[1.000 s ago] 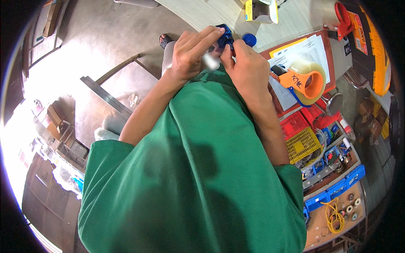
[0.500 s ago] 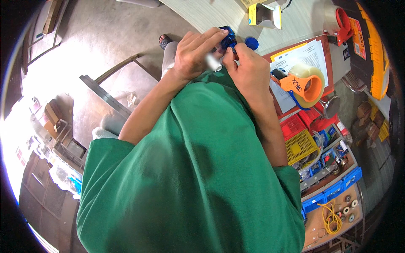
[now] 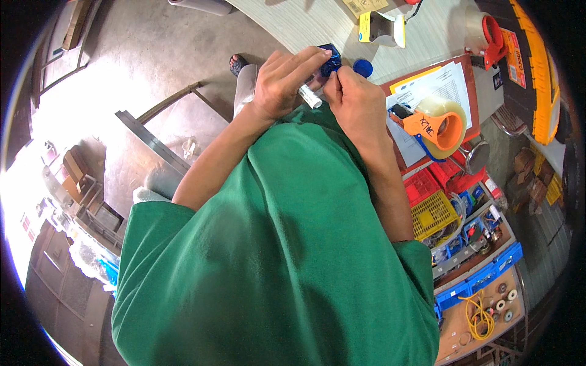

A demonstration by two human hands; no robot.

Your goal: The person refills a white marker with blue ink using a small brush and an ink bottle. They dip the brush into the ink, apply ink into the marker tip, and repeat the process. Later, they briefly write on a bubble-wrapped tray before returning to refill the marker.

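Note:
My left hand (image 3: 278, 85) is closed around a dark blue, see-through object (image 3: 330, 55), which looks like a small bottle. A white tube with a pale end (image 3: 311, 96) sticks out beneath the same hand, tilted toward my green shirt. My right hand (image 3: 359, 104) pinches with thumb and forefinger at the near end of the blue object. Whatever lies between those fingertips is hidden. Just right of the blue object, a round blue cap (image 3: 363, 67) lies on the pale table (image 3: 293, 24).
An opened yellow-and-white carton (image 3: 381, 29) stands on the table's far part. On the right, a brown clipboard (image 3: 473, 85) bears papers and an orange tape dispenser (image 3: 445, 129). A red tape dispenser (image 3: 494, 38) sits beyond. Yellow (image 3: 434, 215) and red baskets stand beside my right forearm.
Both hands keep their grip and sit very slightly lower in the picture. The white tube was blurred and now shows sharply, a little lower.

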